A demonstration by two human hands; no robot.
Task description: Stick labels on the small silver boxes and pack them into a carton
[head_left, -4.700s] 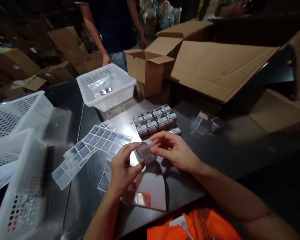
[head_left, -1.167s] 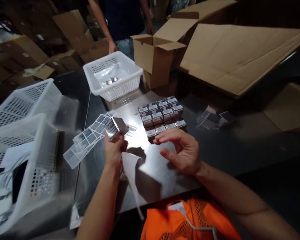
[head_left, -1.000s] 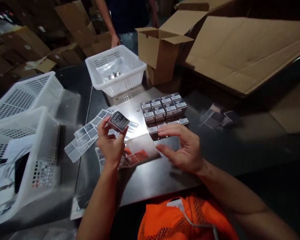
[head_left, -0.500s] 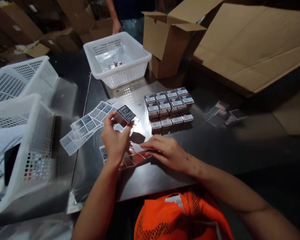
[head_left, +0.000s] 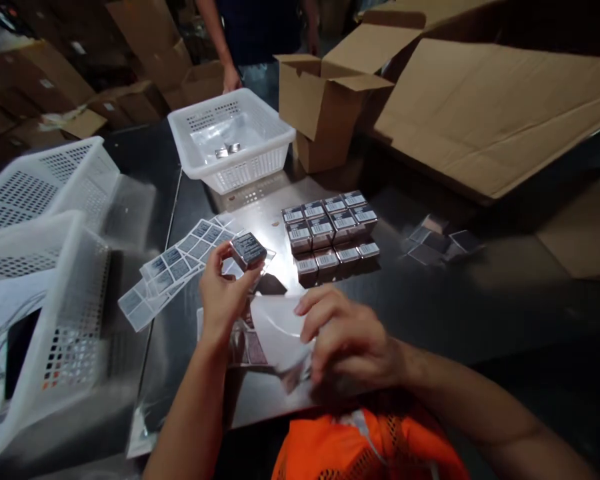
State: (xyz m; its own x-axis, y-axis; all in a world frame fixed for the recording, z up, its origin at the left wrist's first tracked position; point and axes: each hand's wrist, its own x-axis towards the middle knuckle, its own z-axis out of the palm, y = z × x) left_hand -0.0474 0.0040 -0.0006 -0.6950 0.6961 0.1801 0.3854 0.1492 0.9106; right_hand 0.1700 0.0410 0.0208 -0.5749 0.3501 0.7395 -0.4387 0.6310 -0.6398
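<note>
The left grip [head_left: 225,287] pinches a small square box [head_left: 249,249], dark with a printed label on top, held above the shiny metal desk [head_left: 430,300]. The right grip [head_left: 347,340] is curled, fingers pressed down on a glossy, curling label sheet [head_left: 275,327] lying flat before the orange mesh vest [head_left: 370,447]. Just beyond, matching boxes [head_left: 330,230] stand in tight rows. Flat sticker sheets [head_left: 180,263] fan out to the left, near perforated white plastic baskets [head_left: 40,220].

Basket [head_left: 260,143] behind boxes [head_left: 330,230] (labels [head_left: 180,260] left)
</note>
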